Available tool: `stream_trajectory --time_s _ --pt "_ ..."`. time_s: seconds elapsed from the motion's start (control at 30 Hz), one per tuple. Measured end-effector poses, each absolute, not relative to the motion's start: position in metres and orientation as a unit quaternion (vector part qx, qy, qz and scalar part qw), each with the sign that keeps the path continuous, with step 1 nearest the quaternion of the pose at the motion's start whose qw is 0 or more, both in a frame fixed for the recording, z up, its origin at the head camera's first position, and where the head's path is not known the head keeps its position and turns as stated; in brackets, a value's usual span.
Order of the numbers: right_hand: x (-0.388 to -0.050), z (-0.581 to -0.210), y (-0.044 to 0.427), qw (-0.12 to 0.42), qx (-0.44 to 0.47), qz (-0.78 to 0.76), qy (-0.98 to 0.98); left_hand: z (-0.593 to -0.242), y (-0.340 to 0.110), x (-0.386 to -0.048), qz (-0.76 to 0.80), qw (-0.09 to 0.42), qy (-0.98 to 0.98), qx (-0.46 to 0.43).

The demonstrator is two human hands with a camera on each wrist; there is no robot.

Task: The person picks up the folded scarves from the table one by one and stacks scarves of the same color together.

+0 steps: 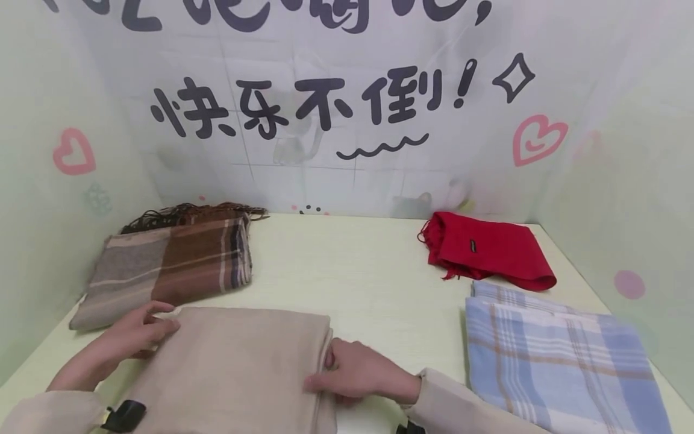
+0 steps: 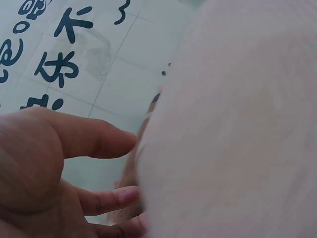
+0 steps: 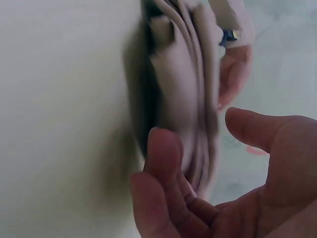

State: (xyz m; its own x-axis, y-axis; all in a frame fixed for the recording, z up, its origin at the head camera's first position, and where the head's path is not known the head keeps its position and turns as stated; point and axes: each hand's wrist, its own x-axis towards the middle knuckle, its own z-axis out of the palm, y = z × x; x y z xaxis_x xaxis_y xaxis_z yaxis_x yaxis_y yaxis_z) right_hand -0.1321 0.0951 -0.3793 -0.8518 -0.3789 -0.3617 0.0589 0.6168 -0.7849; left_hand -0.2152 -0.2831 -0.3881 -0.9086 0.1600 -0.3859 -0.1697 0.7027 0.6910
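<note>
Cloth (image 1: 244, 361): layered edge faces right; long axis unclear, near end cut off. Grip: left hand (image 1: 123, 339), right hand (image 1: 362, 369) pinching opposite sides.

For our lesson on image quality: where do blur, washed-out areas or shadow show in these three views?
Head view: soft light, clear pattern on brown plaid scarf; left wrist: folded beige cloth washed pale, nearly textureless; right wrist: the cloth's edge blurred, a soft shadow on the table.

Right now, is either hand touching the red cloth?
No, the left hand and right hand are at the edges of the beige cloth, and the red cloth lies apart from both on the table.
</note>
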Motion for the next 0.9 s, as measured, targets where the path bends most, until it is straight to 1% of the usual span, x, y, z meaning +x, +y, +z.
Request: stream_trajectory --time_s 0.2,0.53,0.7,0.9 --pt "-0.154 -0.358 0.102 0.205 -0.106 -0.39 0.892 -0.374 -0.297 -0.219 0.395 0.186 0.9 0.006" --pt "-0.179 -0.354 0.096 0.149 -0.087 -0.387 0.906 -0.364 -0.289 -0.223 0.383 0.119 0.916 -0.009" --pt "-0.191 -0.354 0.085 0.128 -0.09 -0.391 0.907 -0.361 -0.293 -0.224 0.387 0.094 0.917 -0.021" --pt "-0.208 -0.352 0.07 0.119 -0.091 -0.406 0.902 -0.36 -0.304 -0.226 0.38 0.082 0.921 -0.039"
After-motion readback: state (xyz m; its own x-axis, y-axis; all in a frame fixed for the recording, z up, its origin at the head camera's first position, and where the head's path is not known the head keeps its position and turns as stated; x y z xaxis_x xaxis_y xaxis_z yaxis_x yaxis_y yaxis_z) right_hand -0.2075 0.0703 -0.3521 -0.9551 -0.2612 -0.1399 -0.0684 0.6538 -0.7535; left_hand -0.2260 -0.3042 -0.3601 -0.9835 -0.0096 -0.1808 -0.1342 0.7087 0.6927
